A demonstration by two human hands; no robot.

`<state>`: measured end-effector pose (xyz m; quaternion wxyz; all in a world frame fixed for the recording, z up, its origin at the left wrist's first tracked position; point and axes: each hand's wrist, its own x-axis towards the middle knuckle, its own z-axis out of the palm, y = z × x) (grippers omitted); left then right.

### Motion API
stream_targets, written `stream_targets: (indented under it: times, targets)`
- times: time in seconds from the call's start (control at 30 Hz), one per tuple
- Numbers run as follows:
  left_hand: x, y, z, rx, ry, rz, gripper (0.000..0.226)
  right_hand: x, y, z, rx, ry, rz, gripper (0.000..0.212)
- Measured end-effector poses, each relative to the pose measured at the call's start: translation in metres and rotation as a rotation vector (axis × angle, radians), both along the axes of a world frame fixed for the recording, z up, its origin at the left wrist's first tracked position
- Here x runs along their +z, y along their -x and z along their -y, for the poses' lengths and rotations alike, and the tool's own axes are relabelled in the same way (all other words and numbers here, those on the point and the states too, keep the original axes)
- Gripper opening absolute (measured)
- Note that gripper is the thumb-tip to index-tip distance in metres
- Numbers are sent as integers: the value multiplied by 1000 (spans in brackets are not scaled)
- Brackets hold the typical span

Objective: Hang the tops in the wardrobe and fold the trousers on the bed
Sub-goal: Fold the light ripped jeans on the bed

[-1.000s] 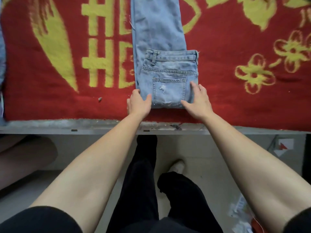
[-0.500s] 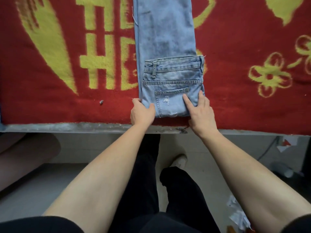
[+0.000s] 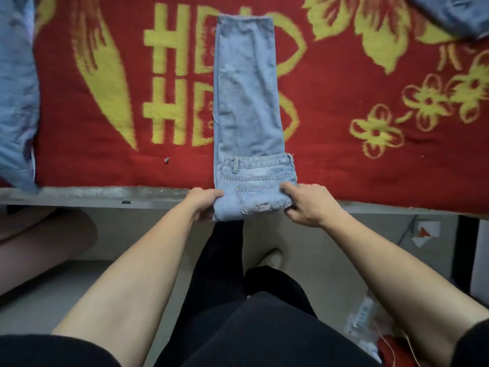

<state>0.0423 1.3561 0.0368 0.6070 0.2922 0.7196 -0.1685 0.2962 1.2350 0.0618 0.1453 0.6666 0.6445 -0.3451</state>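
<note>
My left hand (image 3: 204, 205) curls round the left side of the jeans' (image 3: 246, 115) folded waist end, and my right hand (image 3: 308, 205) pinches the right side, thumb on top. The fold sits at the bed's near edge (image 3: 105, 195). The legs run straight away from me across the red blanket (image 3: 344, 160), so I judge the next fold goes forward, with both hands equally near.

It was a bedroom in a plain home. A bed (image 3: 92, 196) with a grey metal edge carried a red blanket (image 3: 344, 170) woven with yellow flowers. Jeans (image 3: 246, 102) lay on it beside other blue clothes (image 3: 16, 88), above a pale floor (image 3: 304, 242).
</note>
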Motion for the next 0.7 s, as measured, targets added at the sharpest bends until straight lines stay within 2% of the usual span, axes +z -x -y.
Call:
stream_targets:
  times: [0.03,0.1,0.17,0.2,0.27,0.33,0.4,0.5,0.57,0.63,0.7]
  targets:
    - [9,3,-7,-66,94,24,24,8,-5,-5,3,32,-18,42]
    - [25,5,-31,-188,247,75,34,25,-19,-30,-63,135,-77,35]
    - [32,1,-67,-223,267,121,36,38,-37,-70,-137,226,-140,24]
    - [33,-5,-86,-199,229,144,33,42,-46,-94,-187,242,-165,25]
    - [33,-20,-122,-101,97,158,29,42,-64,-141,-328,239,-193,41]
    - [25,-35,-150,5,-67,107,31,30,-77,-180,-449,181,-195,54]
    - [7,-48,-165,13,-264,33,30,9,-83,-203,-522,101,-166,63]
    - [-18,-65,-169,-244,-483,-39,37,-29,-74,-213,-509,118,-118,61]
    - [-32,-72,-164,-403,-511,-14,46,-51,-65,-208,-475,165,-74,59]
    - [-45,-77,-158,-509,-501,24,66,-67,-58,-199,-560,165,-54,64]
    - [-58,-80,-151,-498,-463,71,76,-76,-54,-192,-678,50,-72,61]
